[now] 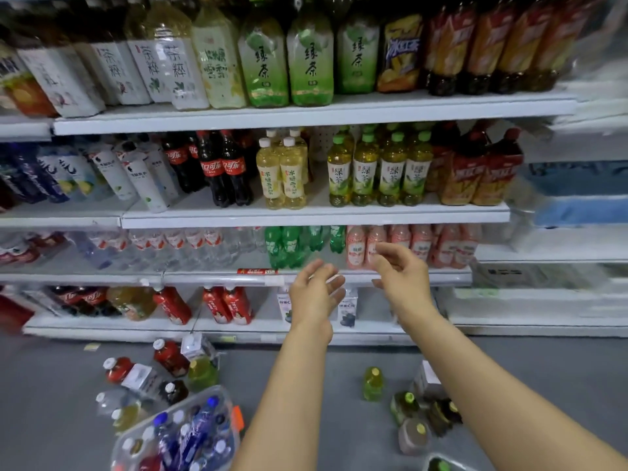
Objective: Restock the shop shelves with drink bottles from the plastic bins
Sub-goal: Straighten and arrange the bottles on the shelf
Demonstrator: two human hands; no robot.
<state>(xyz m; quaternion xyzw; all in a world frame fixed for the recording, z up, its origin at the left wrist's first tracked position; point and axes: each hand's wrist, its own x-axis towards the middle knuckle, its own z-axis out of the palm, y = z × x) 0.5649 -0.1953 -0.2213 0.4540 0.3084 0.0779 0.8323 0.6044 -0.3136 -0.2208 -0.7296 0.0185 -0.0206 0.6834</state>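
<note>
At lower left, plastic bin (222, 394): clear, standing on the grey floor; crowded with bottles showing blue and white caps; its near side runs out of the frame
loose bottles (170, 356): strewn on the floor just above the bin; red ones with white caps, a yellow-green one, a dark one, white cartons among them
shelves (306, 217): white, four tiers across the whole upper frame; big tea bottles along the top tier
cola bottles (221, 168): second tier, left of centre, red labels facing out
green soda bottles (285, 248): third tier, centre, just up and left of the left hand
left hand (316, 294): centre of the frame, raised in front of the third tier's edge; fingers loosely bent and spread, nothing in it; blurred
right hand (397, 270): just right of the left and a little higher; thumb and fingers apart, slackly curled, holding nothing; fingertips in front of the pink bottles, touching or not I cannot tell
pink bottles (421, 243): third tier, right of the green soda, a full row
green tea bottles (377, 171): second tier, above the right hand
small yellow-green bottle (373, 384): upright alone on the floor between the forearms
dark bottles (424, 416): huddled on the floor at lower right, yellow caps, beside the right forearm
</note>
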